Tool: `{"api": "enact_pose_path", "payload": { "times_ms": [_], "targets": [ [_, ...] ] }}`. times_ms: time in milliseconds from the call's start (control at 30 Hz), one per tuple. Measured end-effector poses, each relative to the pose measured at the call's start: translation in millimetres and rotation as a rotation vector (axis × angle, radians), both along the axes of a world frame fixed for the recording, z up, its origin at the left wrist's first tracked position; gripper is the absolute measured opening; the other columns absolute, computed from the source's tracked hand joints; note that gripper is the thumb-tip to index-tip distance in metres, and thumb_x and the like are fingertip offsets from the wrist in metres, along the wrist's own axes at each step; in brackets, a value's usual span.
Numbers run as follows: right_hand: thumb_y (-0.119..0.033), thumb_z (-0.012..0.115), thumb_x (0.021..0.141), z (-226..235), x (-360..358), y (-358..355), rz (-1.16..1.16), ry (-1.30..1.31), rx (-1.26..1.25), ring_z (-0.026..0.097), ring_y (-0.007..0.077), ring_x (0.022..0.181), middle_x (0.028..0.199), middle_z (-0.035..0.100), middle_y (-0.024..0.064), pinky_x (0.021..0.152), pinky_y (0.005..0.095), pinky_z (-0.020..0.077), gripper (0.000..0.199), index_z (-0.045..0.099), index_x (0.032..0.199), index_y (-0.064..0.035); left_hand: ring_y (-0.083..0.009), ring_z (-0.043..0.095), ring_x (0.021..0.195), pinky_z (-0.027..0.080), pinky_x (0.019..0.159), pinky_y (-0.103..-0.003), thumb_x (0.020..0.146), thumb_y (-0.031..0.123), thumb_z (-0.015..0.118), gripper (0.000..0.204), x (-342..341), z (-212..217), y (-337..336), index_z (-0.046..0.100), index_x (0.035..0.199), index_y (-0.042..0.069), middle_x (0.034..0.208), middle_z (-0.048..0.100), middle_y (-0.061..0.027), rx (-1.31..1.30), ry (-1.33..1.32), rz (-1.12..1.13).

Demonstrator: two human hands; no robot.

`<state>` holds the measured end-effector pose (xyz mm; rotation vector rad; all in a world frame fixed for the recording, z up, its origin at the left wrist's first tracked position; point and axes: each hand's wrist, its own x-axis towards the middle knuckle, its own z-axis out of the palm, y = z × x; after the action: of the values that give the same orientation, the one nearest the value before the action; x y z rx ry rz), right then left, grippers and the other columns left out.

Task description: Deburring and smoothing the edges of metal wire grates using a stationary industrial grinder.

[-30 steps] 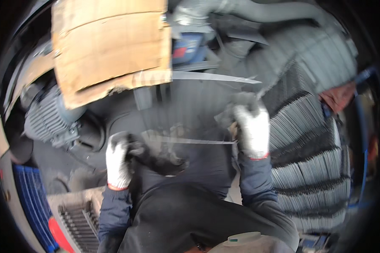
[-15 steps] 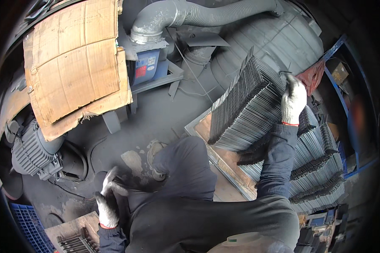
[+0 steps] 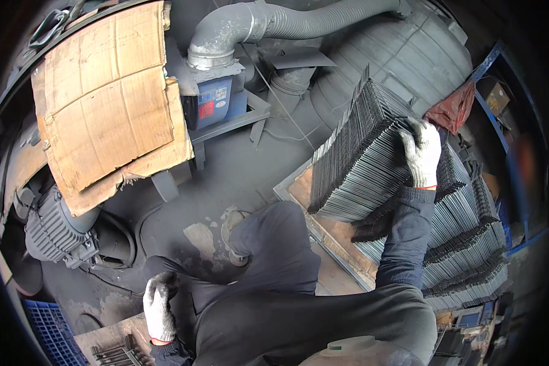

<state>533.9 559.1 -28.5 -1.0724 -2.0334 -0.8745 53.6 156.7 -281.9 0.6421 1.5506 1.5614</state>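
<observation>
My right hand [image 3: 422, 152], in a white glove with darkened fingertips, is at the top right end of a tall stack of thin grey metal plates [image 3: 360, 158]. Its fingers bend over the edge of the plates and close on them; how many they grip is hidden. Lower left, beside my knee, my left hand [image 3: 159, 307] wears a matching glove. Its fingers are curled together, and what they hold, if anything, cannot be made out. More stacks of the same plates [image 3: 454, 244] stand to the right of my right forearm.
The stacks stand on a wooden-topped pallet [image 3: 338, 241]. A cardboard sheet [image 3: 107, 97] covers something at left, above a grey motor [image 3: 58, 229]. A ribbed duct [image 3: 317, 23] crosses the top. Lower left are a blue crate [image 3: 52, 332] and dark metal bars [image 3: 116, 352] on a board.
My right hand has shifted slightly down along the stack's end, its fingers now bent onto the plates. My left hand's fingers, spread before, have curled in. The view has shifted a little.
</observation>
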Motion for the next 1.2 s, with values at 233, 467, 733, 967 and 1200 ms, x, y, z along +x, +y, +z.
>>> {"api": "enact_pose_path", "payload": {
  "times_ms": [233, 467, 733, 967, 1200],
  "targets": [
    [-0.029, 0.077, 0.092, -3, 2, 2, -0.053, -0.037, -0.055, 0.068, 0.0348, 0.097, 0.103, 0.073, 0.0138, 0.087, 0.0445, 0.0525, 0.031, 0.079, 0.116, -0.0087, -0.0299, 0.065, 0.127, 0.048, 0.115, -0.045, 0.111, 0.032, 0.057, 0.046, -36, 50, -64, 0.062, 0.145, 0.001, 0.136, 0.071, -0.0154, -0.142, 0.380, 0.253],
    [-0.022, 0.069, 0.098, -16, 3, 21, -0.009, -0.005, 0.021, 0.069, 0.0357, 0.099, 0.103, 0.074, 0.0140, 0.090, 0.0441, 0.0537, 0.021, 0.079, 0.109, -0.0076, -0.0304, 0.067, 0.119, 0.049, 0.110, -0.042, 0.108, 0.029, 0.058, 0.042, -64, 38, -153, 0.066, 0.137, -0.001, 0.129, 0.072, -0.0165, -0.285, 0.576, 0.534],
    [-0.024, 0.066, 0.101, -11, -6, 20, -0.043, 0.054, 0.051, 0.070, 0.0365, 0.102, 0.108, 0.074, 0.0149, 0.092, 0.0443, 0.0543, 0.024, 0.078, 0.111, -0.0061, -0.0308, 0.068, 0.110, 0.052, 0.102, -0.043, 0.106, 0.031, 0.061, 0.040, -66, 15, -251, 0.068, 0.129, -0.002, 0.122, 0.072, -0.0166, -0.356, 0.874, 0.556],
    [-0.010, 0.066, 0.100, -50, -57, -44, 0.248, 0.415, 0.274, 0.067, 0.0317, 0.118, 0.120, 0.075, 0.0154, 0.112, 0.0410, 0.0489, 0.029, 0.074, 0.126, -0.0002, -0.0311, 0.068, 0.102, 0.054, 0.095, -0.043, 0.105, 0.033, 0.064, 0.039, -87, -12, -312, 0.069, 0.122, -0.002, 0.115, 0.072, -0.0167, -0.368, 1.118, 0.553],
    [-0.054, 0.044, 0.114, -116, -122, -88, 0.453, 0.349, 0.080, 0.069, 0.0371, 0.124, 0.120, 0.075, 0.0188, 0.119, 0.0559, 0.0454, 0.063, 0.070, 0.124, 0.0021, -0.0314, 0.069, 0.094, 0.056, 0.088, -0.043, 0.103, 0.034, 0.067, 0.039, -109, 3, -378, 0.071, 0.115, -0.003, 0.109, 0.072, -0.0168, -0.494, 1.382, 0.574]
  ]
}}
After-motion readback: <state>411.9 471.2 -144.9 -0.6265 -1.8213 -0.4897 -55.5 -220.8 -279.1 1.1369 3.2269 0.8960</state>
